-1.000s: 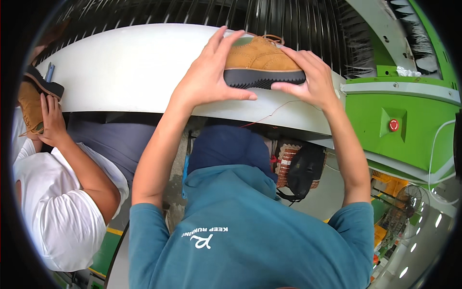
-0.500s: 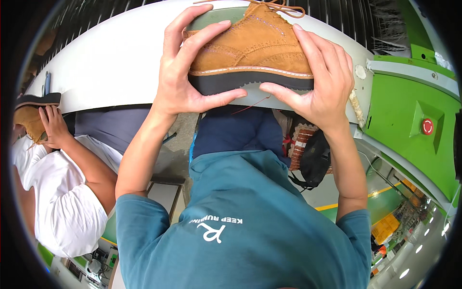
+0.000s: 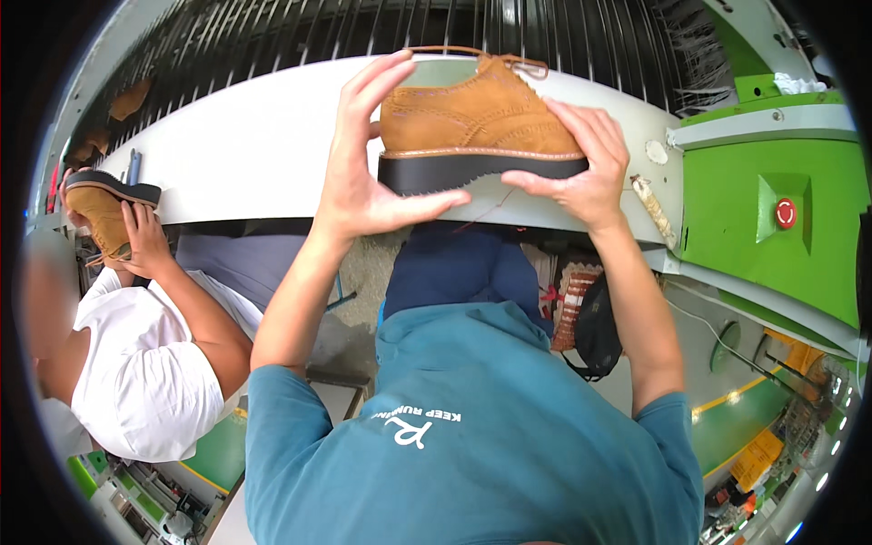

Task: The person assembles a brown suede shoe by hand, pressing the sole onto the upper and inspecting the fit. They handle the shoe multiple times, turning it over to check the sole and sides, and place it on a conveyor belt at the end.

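A tan suede lace-up shoe with a thick black sole and loose brown laces is held side-on, toe to the right, over the white bench top. My left hand cups the heel end, its fingers stretched up past the collar and its thumb along the underside of the sole. At the toe, my right hand grips with fingers on the upper and thumb beneath the sole. A thin red thread shows below the shoe, near my right thumb.
The white bench backs onto a row of dark slats. A green machine housing with a red button stands at right, beside a pale wrapped stick. On the left, a co-worker in a white shirt holds a similar shoe.
The shoe and my hands sit lower in view, and more bench shows behind them. My left fingers have slid off the upper toward the heel. The co-worker's shoe shows more fully.
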`<act>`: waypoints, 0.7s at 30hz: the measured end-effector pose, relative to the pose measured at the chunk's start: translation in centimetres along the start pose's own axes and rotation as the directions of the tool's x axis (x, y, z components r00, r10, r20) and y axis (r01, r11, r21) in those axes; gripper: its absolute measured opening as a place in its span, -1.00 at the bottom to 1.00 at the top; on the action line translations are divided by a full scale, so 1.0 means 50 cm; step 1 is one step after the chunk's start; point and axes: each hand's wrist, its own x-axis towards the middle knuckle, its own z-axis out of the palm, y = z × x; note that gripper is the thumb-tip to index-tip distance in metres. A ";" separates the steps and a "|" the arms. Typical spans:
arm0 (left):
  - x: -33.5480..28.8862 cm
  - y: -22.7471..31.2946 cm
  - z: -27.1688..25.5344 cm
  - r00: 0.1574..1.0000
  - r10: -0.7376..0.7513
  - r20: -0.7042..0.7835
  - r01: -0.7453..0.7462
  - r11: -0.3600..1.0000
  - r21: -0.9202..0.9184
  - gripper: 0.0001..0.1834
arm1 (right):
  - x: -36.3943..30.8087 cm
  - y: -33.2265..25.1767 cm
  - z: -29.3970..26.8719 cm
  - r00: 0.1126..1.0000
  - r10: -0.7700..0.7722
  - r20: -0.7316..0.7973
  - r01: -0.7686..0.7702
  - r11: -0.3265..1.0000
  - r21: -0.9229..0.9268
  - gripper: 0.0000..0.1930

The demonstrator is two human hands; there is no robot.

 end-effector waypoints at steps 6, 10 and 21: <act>0.022 0.050 -0.019 0.974 0.055 -0.221 -0.119 0.949 -0.290 0.77 | -0.023 -0.059 0.048 0.833 0.477 0.279 -0.476 0.363 0.801 -0.02; 0.084 0.107 0.019 0.967 0.078 -0.244 -0.164 0.919 -0.358 0.68 | 0.012 -0.082 0.102 0.887 0.331 0.321 -0.423 0.305 0.853 0.14; 0.082 0.150 0.128 0.931 0.320 -0.175 -0.340 0.935 -0.102 0.17 | 0.128 -0.166 -0.127 0.974 -0.032 0.223 -0.158 0.611 0.775 0.76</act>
